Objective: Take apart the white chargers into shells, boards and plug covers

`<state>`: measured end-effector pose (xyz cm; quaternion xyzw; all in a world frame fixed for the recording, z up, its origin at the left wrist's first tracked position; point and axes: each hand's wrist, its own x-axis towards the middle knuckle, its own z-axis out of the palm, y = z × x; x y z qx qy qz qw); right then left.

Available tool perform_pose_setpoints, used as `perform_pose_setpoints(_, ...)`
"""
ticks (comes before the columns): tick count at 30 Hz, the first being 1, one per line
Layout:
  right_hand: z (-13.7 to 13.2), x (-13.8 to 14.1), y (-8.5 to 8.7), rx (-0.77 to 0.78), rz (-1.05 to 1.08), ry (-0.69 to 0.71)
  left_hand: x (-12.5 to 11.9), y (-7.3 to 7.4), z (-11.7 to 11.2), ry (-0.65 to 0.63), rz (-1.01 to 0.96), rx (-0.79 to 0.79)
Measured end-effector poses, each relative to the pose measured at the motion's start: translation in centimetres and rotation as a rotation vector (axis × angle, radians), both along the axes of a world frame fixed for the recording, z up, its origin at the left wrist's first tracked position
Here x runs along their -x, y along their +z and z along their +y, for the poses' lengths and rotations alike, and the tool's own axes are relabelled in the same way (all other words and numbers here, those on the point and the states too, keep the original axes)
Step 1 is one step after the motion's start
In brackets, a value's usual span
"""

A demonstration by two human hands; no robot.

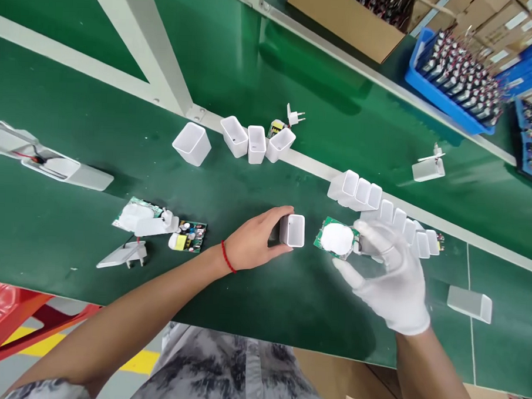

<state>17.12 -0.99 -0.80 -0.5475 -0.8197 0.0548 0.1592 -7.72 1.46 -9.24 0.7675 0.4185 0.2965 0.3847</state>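
Shell in my left hand, board in my right, over the green table.

Seen from my head, my left hand (255, 241) curled around an open white shell (292, 230) standing on the green table (261, 308), thumb and fingers pinching its sides. Just beside it, my gloved right hand (390, 278) pinched a circuit board (337, 238) by its edge, the other fingers spread. Bare green lay between my hands and the near edge. A row of shells (382, 209) crowded close behind my right hand. Well apart, a blue bin (431, 94) held many small parts.

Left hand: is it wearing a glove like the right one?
No, the left hand is bare; only the right hand is gloved in white.
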Motion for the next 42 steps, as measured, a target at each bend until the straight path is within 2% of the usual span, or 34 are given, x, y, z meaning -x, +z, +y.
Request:
perform_pose_setpoints(3, 1.2, 1.9, 2.1, -0.008, -0.104, 0.147, 0.2, -0.3, 0.0, -0.025, -0.02, 0.008)
perform_pose_setpoints(6, 2.7, 3.6, 2.7, -0.086, -0.282, 0.281, 0.4, -0.6, -0.2, -0.051, -0.037, 0.017)
perform_pose_setpoints(9, 3.6, 4.7, 3.0, -0.035, -0.399, 0.326, 0.5, -0.7, -0.3, -0.077, -0.064, 0.044)
perform_pose_setpoints(15, 4.2, 5.8, 3.2, 0.068, -0.503, 0.334, 0.7, -0.9, -0.2, -0.094, -0.105, 0.058)
perform_pose_setpoints(31, 4.3, 6.3, 2.4, 0.089, -0.481, 0.365, 0.6, -1.0, -0.1, -0.094, -0.122, 0.042)
perform_pose_setpoints(36, 4.3, 6.8, 2.3, -0.001, -0.463, 0.373, 0.6, -1.1, -0.2, -0.094, -0.125, 0.033)
perform_pose_setpoints(42, 4.2, 7.0, 2.2, 0.058, -0.526, 0.379, 0.7, -1.2, -0.2, -0.095, -0.11, 0.04)
